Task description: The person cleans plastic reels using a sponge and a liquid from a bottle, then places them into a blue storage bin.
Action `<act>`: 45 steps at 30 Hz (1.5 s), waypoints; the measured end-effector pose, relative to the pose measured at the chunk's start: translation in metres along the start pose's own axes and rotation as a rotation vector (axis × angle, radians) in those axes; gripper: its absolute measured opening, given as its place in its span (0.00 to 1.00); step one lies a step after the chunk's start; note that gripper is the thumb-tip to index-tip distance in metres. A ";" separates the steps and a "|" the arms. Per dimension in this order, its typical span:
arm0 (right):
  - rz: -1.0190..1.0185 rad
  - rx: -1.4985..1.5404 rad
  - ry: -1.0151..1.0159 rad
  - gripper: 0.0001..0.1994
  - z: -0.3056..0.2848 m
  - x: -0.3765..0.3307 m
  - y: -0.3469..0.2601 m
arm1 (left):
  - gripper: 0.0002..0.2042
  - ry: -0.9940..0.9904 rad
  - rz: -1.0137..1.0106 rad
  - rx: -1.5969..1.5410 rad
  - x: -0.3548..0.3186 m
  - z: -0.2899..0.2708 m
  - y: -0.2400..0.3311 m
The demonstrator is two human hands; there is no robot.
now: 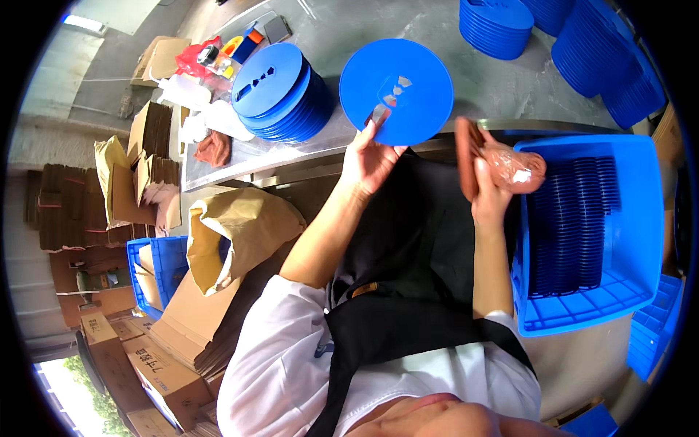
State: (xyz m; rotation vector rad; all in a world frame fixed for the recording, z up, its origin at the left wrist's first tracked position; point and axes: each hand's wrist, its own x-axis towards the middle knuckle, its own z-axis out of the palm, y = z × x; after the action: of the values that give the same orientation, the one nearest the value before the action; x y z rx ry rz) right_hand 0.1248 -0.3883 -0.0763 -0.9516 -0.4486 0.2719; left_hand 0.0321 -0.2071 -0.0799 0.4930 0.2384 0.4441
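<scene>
My left hand (371,164) pinches the near edge of a flat blue disc (426,87), thumb on top, by one of its cut-out slots. The disc is tilted up over the metal table's front edge, and several openings run along its middle. In my right hand (489,189) is a bunched reddish-brown cloth (515,166), part of it blurred and part shiny. This hand is closed round the cloth, between the disc and a blue crate (637,251). Rows of blue discs (575,226) stand on edge in the crate.
A stack of blue discs (306,109) sits on the metal table (320,40) at left, near bottles (186,93) and another brown cloth (212,149). More disc stacks (499,33) are at far right. An open tan sack (251,218) and cardboard boxes (164,371) lie left of me.
</scene>
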 end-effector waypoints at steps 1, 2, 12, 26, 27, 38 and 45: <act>-0.289 -0.323 -0.087 0.14 0.006 0.017 0.002 | 0.25 -0.084 -0.010 -0.022 -0.009 0.009 -0.002; -0.577 -0.649 -0.177 0.14 0.012 0.034 0.005 | 0.22 -0.100 -0.014 -0.074 -0.015 0.010 -0.007; -0.653 -1.008 -0.562 0.14 0.061 0.020 -0.001 | 0.37 0.011 -0.071 -0.299 -0.044 0.012 -0.017; -0.677 -0.838 -0.751 0.11 0.101 0.020 -0.012 | 0.21 -0.172 -0.077 -0.587 -0.065 0.000 -0.010; -0.655 -0.886 -0.839 0.10 0.095 0.010 -0.014 | 0.21 -0.088 -0.084 -0.556 -0.063 -0.006 -0.010; -0.628 -0.853 -0.335 0.23 0.085 0.068 -0.007 | 0.18 -0.009 -0.102 -0.250 -0.058 0.016 -0.020; -0.551 -0.840 -0.754 0.15 0.029 0.025 -0.021 | 0.38 -0.110 -0.049 -0.278 -0.042 0.025 0.015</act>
State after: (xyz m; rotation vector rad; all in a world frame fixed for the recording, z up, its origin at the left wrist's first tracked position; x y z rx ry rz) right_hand 0.1336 -0.3686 -0.0376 -1.4736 -1.5715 -0.0982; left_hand -0.0019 -0.2246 -0.0467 0.2380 0.0805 0.3936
